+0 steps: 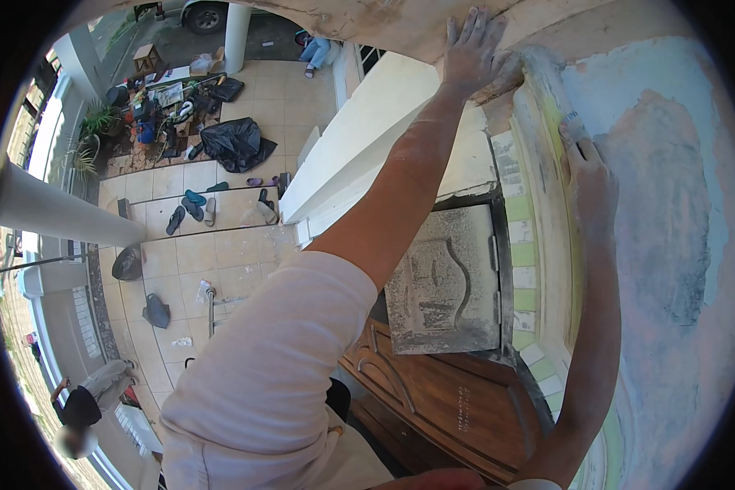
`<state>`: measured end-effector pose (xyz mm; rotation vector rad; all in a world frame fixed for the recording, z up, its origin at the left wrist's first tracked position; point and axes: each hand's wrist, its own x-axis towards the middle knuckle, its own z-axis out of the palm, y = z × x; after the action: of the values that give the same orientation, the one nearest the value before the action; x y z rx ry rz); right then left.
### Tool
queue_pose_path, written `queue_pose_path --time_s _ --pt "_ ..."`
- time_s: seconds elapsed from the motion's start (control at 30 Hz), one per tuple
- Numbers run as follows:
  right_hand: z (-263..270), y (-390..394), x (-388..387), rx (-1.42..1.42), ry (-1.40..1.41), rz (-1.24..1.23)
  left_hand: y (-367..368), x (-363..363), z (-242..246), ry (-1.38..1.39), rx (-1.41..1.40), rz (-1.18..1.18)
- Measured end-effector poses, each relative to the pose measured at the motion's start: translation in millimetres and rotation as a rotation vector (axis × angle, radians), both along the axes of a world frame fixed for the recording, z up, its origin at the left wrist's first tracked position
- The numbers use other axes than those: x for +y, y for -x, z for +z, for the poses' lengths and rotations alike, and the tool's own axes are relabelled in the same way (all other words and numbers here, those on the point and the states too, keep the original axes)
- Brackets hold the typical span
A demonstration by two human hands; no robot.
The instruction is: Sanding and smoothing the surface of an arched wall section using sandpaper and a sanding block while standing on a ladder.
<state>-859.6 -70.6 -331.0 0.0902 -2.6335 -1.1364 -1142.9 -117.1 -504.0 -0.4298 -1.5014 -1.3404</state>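
My left hand (473,58) lies with fingers spread against the stained, bare plaster (404,27) at the top of the picture and holds nothing. On the right, my right hand (585,156) is bent around a small pale block or pad (572,122), whose material I cannot tell, against the curved moulding (545,110). Dust coats both hands. Beside the moulding runs a band of green and white squares (520,254). To its right the wall (661,202) has patchy blue and grey areas.
Below my arms are a weathered cabinet-style panel (444,282) and a brown wooden door (441,398). Far below, the tiled floor (184,263) holds sandals (193,208), black plastic sheeting (236,144) and piled tools (159,116). A metal ladder (211,309) and a person (86,401) stand at left.
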Motion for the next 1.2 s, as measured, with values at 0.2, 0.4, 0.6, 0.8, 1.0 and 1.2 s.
queue_pose_path --time_s 0.2,0.4,0.6,0.8,1.0,1.2 --pt "-22.4 29.3 2.8 0.098 -0.313 0.278 -0.5 -0.8 -0.1 0.004 -0.024 0.030" --pt "-45.7 58.9 -12.5 0.115 -0.527 0.239 0.6 -4.7 -2.6 -0.010 -0.017 0.010" --pt "-53.8 90.9 2.8 0.195 -0.507 0.322 -4.1 -6.6 -1.0 0.054 -0.047 0.062" --pt "-53.0 132.4 3.9 0.236 -0.394 0.402 -3.3 -7.4 5.6 0.041 0.033 -0.003" --pt "-59.9 114.2 4.6 0.307 -0.343 0.400 -0.1 -11.2 -6.7 0.090 -0.055 0.037" --pt "-50.3 107.3 11.9 0.297 -0.393 0.376 -6.1 -13.1 4.0 0.082 -0.027 0.011"
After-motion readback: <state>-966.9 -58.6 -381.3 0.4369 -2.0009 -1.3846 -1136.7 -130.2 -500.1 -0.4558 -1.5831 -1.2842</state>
